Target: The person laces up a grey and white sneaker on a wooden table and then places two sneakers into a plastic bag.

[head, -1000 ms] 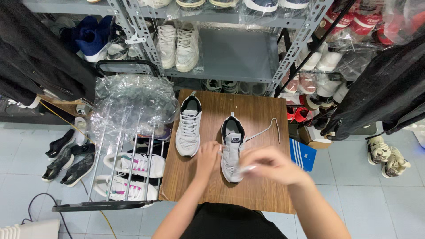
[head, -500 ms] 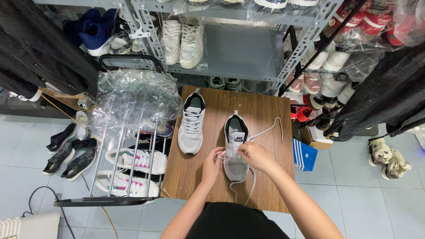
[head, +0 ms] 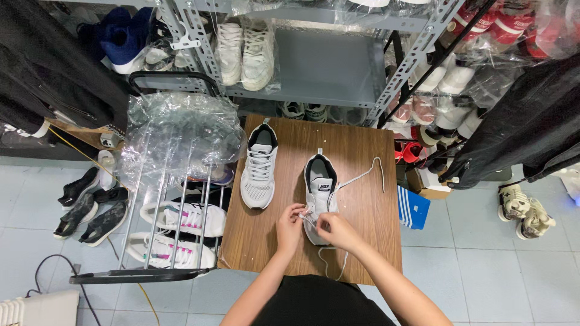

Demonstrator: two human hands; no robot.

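Fingers of left hand (head: 290, 222) pinched on white lace (head: 309, 222) at toe end of grey sneaker (head: 319, 196) | right hand (head: 333, 230) fingers closed narrow on same lace, tail hung over desk (head: 362, 241) edge | sneaker set mid-desk, toe toward person | second grey sneaker (head: 259, 166) laid just left, untouched

Left hand (head: 290, 222) and right hand (head: 331, 229) close together, fingers pinched

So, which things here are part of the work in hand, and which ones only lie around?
In hand:
left hand
right hand
grey shoe
white lace

Lying about:
second grey shoe
wooden table
plastic sheet
metal rack
shelved shoes
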